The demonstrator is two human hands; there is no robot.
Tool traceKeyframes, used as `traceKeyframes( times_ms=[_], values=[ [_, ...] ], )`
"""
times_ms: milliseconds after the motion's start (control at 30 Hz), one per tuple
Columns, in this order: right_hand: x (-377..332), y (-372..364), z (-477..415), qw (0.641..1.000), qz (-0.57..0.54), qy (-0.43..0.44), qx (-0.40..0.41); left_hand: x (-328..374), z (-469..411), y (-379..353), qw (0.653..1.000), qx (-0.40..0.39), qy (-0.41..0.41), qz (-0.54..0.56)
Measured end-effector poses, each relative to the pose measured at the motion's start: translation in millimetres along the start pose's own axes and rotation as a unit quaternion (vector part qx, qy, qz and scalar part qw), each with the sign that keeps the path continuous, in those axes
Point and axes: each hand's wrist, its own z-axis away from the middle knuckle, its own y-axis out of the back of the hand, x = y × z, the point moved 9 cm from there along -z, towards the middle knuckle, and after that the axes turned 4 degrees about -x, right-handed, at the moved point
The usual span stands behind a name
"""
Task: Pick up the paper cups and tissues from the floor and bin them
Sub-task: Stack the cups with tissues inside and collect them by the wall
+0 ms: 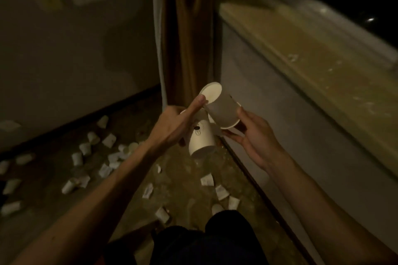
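My left hand [176, 125] grips a white paper cup [201, 140] that points mouth-down, and its thumb touches the base of a second paper cup [221, 107]. That upper cup lies tilted, base toward the curtain, and my right hand [252, 135] holds it by the rim end. Several more white paper cups [107, 153] and crumpled pieces lie scattered on the dim floor, to the left and below my hands. No bin is in view.
A brown curtain [187, 34] hangs straight ahead beside a pale wall [75, 49]. A grey low wall with a wide window ledge [312, 66] runs along the right. My dark-clothed knee [226, 234] is at the bottom centre.
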Motion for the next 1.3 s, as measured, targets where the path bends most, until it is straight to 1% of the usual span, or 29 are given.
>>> traceKeyframes(
  times_ms=[100, 200, 267, 367, 500, 600, 700, 867, 933, 967, 1000, 1033, 1167, 1233, 1300],
  values=[
    [-20, 13, 43, 0.998, -0.018, 0.035, 0.043, 37, 13, -11, 0.998, -0.043, -0.031, -0.027],
    [-30, 45, 89, 0.991, -0.036, 0.065, 0.115, 79, 23, -39, 0.989, -0.105, -0.066, -0.075],
    [-30, 69, 121, 0.982, -0.06, 0.078, 0.164, 106, 33, -66, 0.978, -0.156, -0.093, -0.105],
    [-29, 101, 167, 0.965, -0.105, 0.106, 0.215, 138, 56, -108, 0.958, -0.224, -0.133, -0.123],
    [-18, 139, 233, 0.934, -0.171, 0.153, 0.274, 172, 95, -171, 0.929, -0.287, -0.168, -0.164],
    [3, 176, 295, 0.897, -0.216, 0.175, 0.345, 195, 134, -237, 0.889, -0.346, -0.212, -0.212],
    [37, 219, 368, 0.841, -0.273, 0.185, 0.429, 203, 184, -322, 0.839, -0.427, -0.24, -0.239],
    [110, 286, 494, 0.758, -0.335, 0.191, 0.525, 184, 288, -466, 0.748, -0.533, -0.268, -0.292],
    [143, 311, 541, 0.739, -0.349, 0.185, 0.545, 170, 333, -517, 0.717, -0.567, -0.265, -0.306],
    [165, 326, 571, 0.727, -0.352, 0.182, 0.56, 159, 362, -551, 0.695, -0.588, -0.262, -0.32],
    [179, 336, 592, 0.723, -0.343, 0.176, 0.573, 150, 380, -574, 0.683, -0.6, -0.257, -0.328],
    [188, 342, 605, 0.719, -0.335, 0.166, 0.587, 144, 390, -587, 0.681, -0.606, -0.252, -0.325],
    [251, 375, 691, 0.653, -0.369, 0.178, 0.637, 99, 470, -676, 0.635, -0.646, -0.236, -0.352],
    [282, 382, 725, 0.62, -0.396, 0.172, 0.655, 76, 509, -708, 0.612, -0.665, -0.222, -0.366],
    [310, 389, 753, 0.594, -0.407, 0.162, 0.674, 55, 540, -737, 0.59, -0.684, -0.209, -0.375]
  ],
)
